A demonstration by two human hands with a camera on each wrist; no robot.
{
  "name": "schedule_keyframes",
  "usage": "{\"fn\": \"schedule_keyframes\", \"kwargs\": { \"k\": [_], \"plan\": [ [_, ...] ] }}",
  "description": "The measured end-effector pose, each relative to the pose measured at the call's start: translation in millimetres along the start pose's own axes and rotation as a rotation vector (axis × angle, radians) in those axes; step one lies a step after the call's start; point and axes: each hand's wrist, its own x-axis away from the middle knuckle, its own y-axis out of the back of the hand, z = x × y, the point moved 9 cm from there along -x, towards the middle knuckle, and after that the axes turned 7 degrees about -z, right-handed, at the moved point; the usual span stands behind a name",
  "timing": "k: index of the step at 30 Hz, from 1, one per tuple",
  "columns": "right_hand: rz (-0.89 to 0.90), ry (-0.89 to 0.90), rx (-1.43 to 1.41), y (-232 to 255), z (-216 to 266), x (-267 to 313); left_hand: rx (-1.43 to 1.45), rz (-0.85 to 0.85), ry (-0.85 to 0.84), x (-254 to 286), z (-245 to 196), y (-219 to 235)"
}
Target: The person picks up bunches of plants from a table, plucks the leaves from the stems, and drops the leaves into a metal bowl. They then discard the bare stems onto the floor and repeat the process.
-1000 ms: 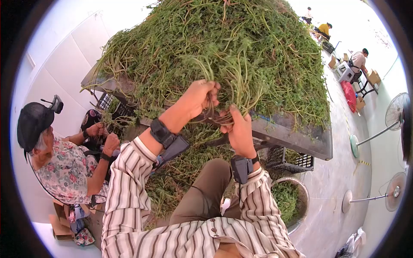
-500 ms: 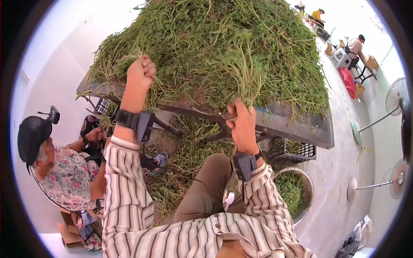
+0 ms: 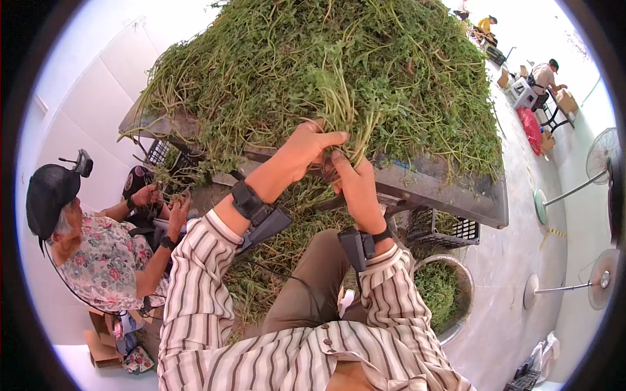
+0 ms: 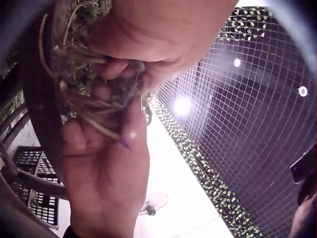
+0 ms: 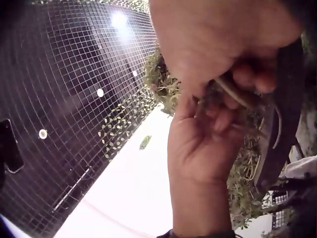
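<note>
A bunch of leafy green stems (image 3: 340, 104) stands up from between the two hands, in front of a big heap of the same plant (image 3: 261, 85). My right hand (image 3: 357, 189) grips the bunch by its lower stem ends. Right beside it, my left hand (image 3: 305, 151) holds stems too, its thumb lying across them. In the left wrist view, brown stem ends (image 4: 96, 124) poke out between the curled fingers of both hands. Close against each other, the hands hide part of the stems in the right wrist view, where a thick stem (image 5: 235, 92) shows under the right hand.
The heap covers a dark table (image 3: 450, 195) with its edge just past the hands. Black crates (image 3: 443, 228) stand below, and a round tub (image 3: 466, 293) of greens is at right. A person (image 3: 104, 254) sits at left, handling plants. Fans (image 3: 600, 280) stand far right.
My left hand went left to the heap, away from the right hand, then came back beside it with stems. The right hand kept its grip on the bunch throughout.
</note>
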Motion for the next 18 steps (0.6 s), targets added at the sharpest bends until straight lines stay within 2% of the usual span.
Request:
{"fn": "schedule_keyframes", "kwargs": {
  "k": [2, 3, 5, 7, 9, 10, 13, 15, 17, 18],
  "plan": [
    [-0.090, -0.020, -0.068, 6.1, 4.1, 1.6, -0.027, -0.160, -0.028, -1.4, -2.4, 15.1],
    [-0.095, -0.020, -0.072, 6.7, 6.6, 1.8, -0.031, -0.157, -0.025, -3.1, -1.2, 17.3],
    [-0.228, -0.045, -0.167, 19.2, 8.3, 0.7, 0.117, -0.155, -0.043, -4.3, -4.6, 22.0],
    [-0.192, -0.007, -0.253, 19.6, 8.5, -2.6, 0.156, -0.111, -0.042, -0.3, -7.9, 17.6],
    [-0.175, -0.094, -0.483, 18.0, -2.9, -5.2, 0.151, -0.094, -0.027, -0.9, -4.9, 16.2],
    [-0.174, -0.092, -0.483, 19.1, -5.6, -5.7, 0.151, -0.093, -0.029, -2.4, -4.0, 16.3],
    [-0.116, -0.105, -0.553, 14.6, -8.0, -4.7, 0.223, -0.185, -0.069, -7.8, -6.5, 28.0],
    [-0.161, -0.037, -0.421, 15.3, 0.0, -4.1, 0.217, -0.193, -0.145, -7.6, -18.2, 34.9],
    [-0.200, -0.009, -0.476, 14.1, 0.9, -4.4, 0.212, -0.231, -0.161, -9.2, -23.7, 42.8],
    [-0.242, 0.016, -0.530, 17.6, 1.8, -4.1, 0.239, -0.321, -0.160, -10.2, -25.2, 54.7]
  ]
}}
